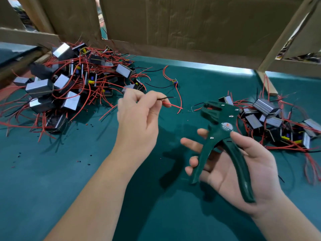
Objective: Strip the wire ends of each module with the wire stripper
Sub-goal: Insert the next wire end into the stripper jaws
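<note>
Left hand pinching black and red wire ends; right hand gripping dark green wire stripper, handles spread. Best levelling tips, feeding toward 3 o'clock into mouth.

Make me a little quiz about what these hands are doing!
1. True or false: the right hand holds a green wire stripper.
2. Which wires does the left hand pinch? A) one red, one black B) two yellow C) none
3. Fill the gap: the stripper's handles are spread ____.
Key: 1 true; 2 A; 3 apart.
</note>
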Tool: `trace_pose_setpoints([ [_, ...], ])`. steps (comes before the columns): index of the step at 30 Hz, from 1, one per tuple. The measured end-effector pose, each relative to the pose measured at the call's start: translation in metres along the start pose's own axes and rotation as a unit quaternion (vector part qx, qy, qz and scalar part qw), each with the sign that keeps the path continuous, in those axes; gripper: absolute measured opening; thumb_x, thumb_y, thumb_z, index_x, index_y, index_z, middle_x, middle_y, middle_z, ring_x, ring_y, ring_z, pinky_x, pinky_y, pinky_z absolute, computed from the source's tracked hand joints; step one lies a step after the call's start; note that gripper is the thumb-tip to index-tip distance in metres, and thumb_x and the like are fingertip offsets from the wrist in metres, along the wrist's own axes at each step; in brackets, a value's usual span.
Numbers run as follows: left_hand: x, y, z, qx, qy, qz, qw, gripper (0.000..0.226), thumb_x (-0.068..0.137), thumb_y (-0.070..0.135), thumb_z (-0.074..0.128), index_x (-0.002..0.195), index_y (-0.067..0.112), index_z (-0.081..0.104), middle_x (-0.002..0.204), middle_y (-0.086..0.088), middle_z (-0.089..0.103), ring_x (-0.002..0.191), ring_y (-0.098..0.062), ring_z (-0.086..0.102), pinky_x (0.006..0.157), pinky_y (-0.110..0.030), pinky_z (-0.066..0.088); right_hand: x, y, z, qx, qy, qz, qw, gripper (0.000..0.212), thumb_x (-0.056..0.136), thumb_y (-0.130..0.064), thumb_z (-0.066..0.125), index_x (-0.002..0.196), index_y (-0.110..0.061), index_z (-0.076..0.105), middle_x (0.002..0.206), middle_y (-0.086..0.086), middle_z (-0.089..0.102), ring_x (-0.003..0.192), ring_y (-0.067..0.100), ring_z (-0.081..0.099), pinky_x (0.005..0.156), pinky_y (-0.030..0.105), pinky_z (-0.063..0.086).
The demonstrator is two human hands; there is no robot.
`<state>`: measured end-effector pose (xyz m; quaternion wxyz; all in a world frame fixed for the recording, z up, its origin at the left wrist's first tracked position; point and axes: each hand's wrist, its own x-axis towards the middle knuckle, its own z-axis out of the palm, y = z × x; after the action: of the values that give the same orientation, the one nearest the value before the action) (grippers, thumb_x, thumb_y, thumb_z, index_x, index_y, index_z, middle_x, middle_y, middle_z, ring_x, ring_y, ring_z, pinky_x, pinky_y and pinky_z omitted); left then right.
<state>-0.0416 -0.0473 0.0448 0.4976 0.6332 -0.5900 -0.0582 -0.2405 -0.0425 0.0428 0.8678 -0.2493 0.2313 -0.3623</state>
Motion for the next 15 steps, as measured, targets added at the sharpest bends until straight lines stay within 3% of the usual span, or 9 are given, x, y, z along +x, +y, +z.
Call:
trace_pose_setpoints([
  [3,-0.005,0.008,-0.004,-0.099,-0.118,0.085,0.984,0.02,0.096,0.019,0.048,0.092,0.021,0.067,0.084,-0.006,0.055,0.079,-0.01,0.052,0.076,-0.021,0.041,0.003,-0.001,-0.002,0.03,-0.067,0.035,0.997,0.061,0.072,-0.033,0.069,0.125,-0.007,0.06,0.131,0.03,0.053,0.075,0.036,0.063,0.075,0.051,0.053],
  [5,-0.011,0.012,-0.004,-0.115,-0.195,0.113,0.967,0.021,0.093,0.025,0.052,0.087,0.014,0.068,0.083,-0.002,0.055,0.081,-0.013,0.055,0.077,-0.026,0.043,0.005,-0.004,-0.003,0.02,-0.105,0.032,0.994,0.062,0.074,-0.031,0.07,0.129,-0.006,0.056,0.123,0.025,0.058,0.077,0.036,0.062,0.078,0.052,0.052],
  [9,-0.015,0.015,-0.006,-0.151,-0.246,0.125,0.949,0.033,0.083,0.033,0.049,0.086,0.011,0.072,0.088,-0.002,0.063,0.095,-0.023,0.057,0.088,-0.044,0.041,0.007,-0.01,-0.008,-0.021,-0.084,0.016,0.996,0.068,0.066,-0.031,0.076,0.126,-0.004,0.059,0.11,0.019,0.062,0.075,0.035,0.062,0.074,0.051,0.053],
  [12,-0.016,0.016,-0.004,-0.091,-0.261,0.15,0.949,0.041,0.08,0.044,0.045,0.107,0.025,0.07,0.097,0.009,0.061,0.101,-0.016,0.051,0.092,-0.044,0.031,0.008,-0.008,-0.009,-0.062,-0.062,-0.033,0.996,0.07,0.065,-0.023,0.077,0.128,0.0,0.056,0.106,0.02,0.062,0.077,0.037,0.063,0.074,0.053,0.052],
  [15,-0.014,0.008,-0.003,-0.078,-0.232,0.127,0.961,0.056,0.088,0.064,0.033,0.132,0.035,0.051,0.111,0.01,0.057,0.112,-0.013,0.048,0.099,-0.041,0.029,0.008,-0.006,-0.01,-0.14,0.019,-0.173,0.975,0.061,0.069,-0.01,0.061,0.127,0.005,0.05,0.102,0.023,0.063,0.075,0.039,0.062,0.071,0.054,0.052],
])
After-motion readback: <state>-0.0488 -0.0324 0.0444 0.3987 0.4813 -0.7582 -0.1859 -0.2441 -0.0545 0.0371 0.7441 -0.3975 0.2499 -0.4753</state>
